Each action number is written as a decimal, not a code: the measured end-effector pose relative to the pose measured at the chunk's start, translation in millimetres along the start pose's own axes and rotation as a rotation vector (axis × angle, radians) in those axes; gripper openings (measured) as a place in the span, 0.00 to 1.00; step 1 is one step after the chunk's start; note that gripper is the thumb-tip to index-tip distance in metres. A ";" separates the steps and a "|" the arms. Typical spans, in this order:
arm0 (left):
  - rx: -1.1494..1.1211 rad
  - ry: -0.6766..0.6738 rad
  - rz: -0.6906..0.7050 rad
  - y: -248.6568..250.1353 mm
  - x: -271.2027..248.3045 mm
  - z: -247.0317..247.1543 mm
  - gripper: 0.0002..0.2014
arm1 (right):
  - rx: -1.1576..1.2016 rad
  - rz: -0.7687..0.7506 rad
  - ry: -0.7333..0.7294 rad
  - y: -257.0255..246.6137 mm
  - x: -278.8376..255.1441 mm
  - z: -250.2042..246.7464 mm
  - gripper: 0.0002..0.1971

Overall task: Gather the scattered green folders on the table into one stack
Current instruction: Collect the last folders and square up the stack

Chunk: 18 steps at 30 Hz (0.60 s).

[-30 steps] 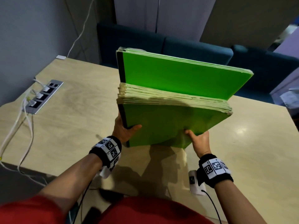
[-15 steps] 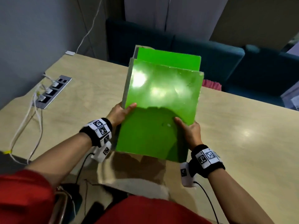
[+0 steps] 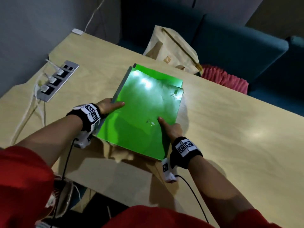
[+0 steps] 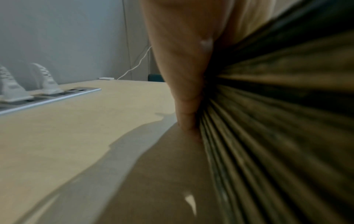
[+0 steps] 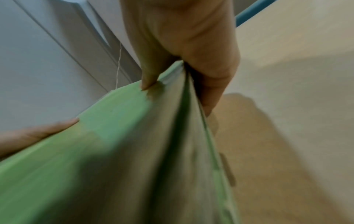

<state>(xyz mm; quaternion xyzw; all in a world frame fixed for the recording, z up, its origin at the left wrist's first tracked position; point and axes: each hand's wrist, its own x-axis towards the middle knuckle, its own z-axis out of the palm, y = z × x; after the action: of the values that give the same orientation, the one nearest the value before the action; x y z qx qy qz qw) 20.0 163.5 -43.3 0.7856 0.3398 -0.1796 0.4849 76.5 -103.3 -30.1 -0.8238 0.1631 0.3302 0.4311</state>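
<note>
Pale wooden table (image 3: 230, 129) meets grey wall (image 3: 32, 30), teal sofa (image 3: 238, 46) behind.

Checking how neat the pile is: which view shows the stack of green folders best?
Head view: the whole stack of green folders shows, one far edge offset. Left wrist shows blurred side edges; right wrist, a blurred cover and edge.

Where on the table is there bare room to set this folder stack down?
Both hands, left hand and right hand, grip the stack of green folders over the table. Bare tabletop lies to its right, out toward the far right edge, and on the left between the stack and the socket strip. It is crowded only at the strip, with its plugs and cables.
</note>
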 end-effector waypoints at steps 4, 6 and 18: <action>0.277 0.023 -0.051 13.5 -2.2 -11.4 0.31 | -0.114 -0.031 0.048 -1.7 3.2 8.7 0.45; 0.460 0.040 -0.072 24.8 -8.5 -16.5 0.27 | -0.173 -0.040 0.076 -0.6 0.4 14.3 0.46; 0.566 0.126 -0.023 34.9 -19.5 -7.3 0.30 | -0.446 -0.130 0.044 -19.1 -11.8 -2.3 0.47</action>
<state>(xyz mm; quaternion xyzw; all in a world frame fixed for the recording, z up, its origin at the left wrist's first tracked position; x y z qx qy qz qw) 30.6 152.4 -5.6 0.8953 0.3148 -0.2236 0.2223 79.5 -94.4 -9.6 -0.9144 0.0420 0.3116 0.2550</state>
